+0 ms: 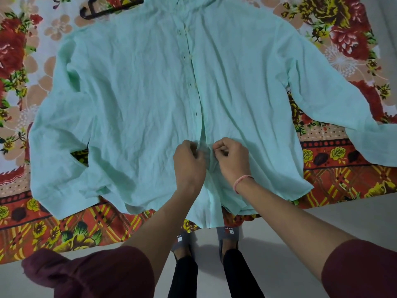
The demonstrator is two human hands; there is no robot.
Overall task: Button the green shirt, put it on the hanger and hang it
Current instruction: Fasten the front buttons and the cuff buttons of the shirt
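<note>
A light green shirt (pixel 137 97) lies spread face up on a bed, collar far from me, sleeves out to both sides. Its front placket (pixel 194 87) runs down the middle with small buttons showing. Near the hem, my left hand (pixel 189 162) pinches the left edge of the placket. My right hand (pixel 231 159), with a pink band at the wrist, pinches the right edge just beside it. The button between my fingers is hidden. A black hanger (pixel 101 11) lies at the far left, partly under the shirt's shoulder.
The bed is covered by a floral sheet (pixel 28 61) in red, orange and yellow. Its near edge (pixel 64 239) hangs over a pale floor. My feet in grey slippers (pixel 227 235) stand right against the bed.
</note>
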